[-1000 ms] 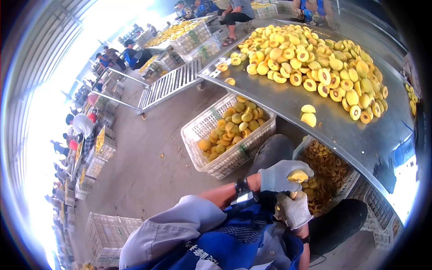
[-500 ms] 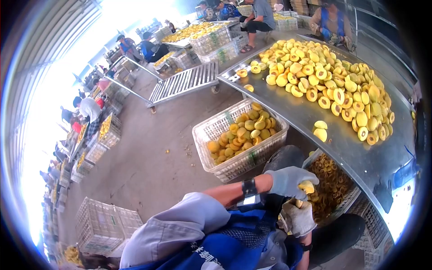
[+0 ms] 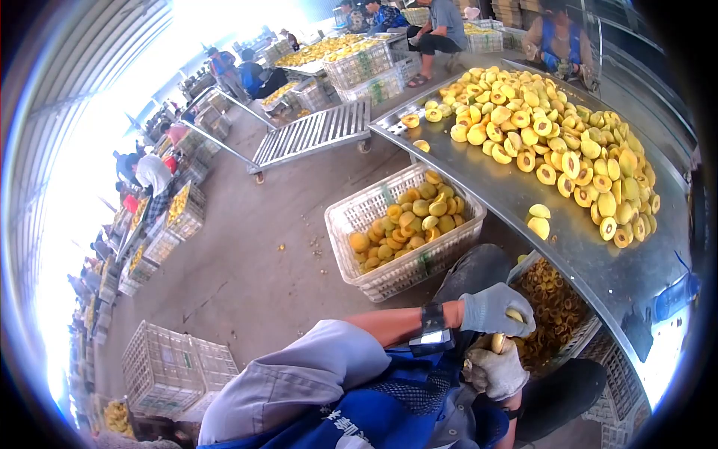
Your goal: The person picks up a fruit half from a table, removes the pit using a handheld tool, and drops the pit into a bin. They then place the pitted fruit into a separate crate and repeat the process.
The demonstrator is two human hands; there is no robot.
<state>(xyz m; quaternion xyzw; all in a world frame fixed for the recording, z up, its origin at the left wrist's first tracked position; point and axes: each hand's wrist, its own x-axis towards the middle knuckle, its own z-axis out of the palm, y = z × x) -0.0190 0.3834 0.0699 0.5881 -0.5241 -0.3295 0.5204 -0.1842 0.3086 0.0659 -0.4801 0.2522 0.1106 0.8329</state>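
Note:
My left hand, in a grey glove, is closed around a yellow peach half, which shows only partly between the fingers. Just below it, my right hand, in a worn, dirty whitish glove, is closed too. A piece of peach sticks up at its thumb side; whether anything else is in that palm is hidden. Both hands are close together over my lap, beside a crate of brown fruit scraps under the table edge.
A metal table bears a large heap of yellow peach halves. A white crate of peach halves stands on the floor to the left. Beyond are a metal trolley, stacked crates and several seated people.
My left hand has turned and drawn slightly away from my right, so its peach half shows less. The peach piece at my right hand shows more clearly. The whole view has shifted slightly.

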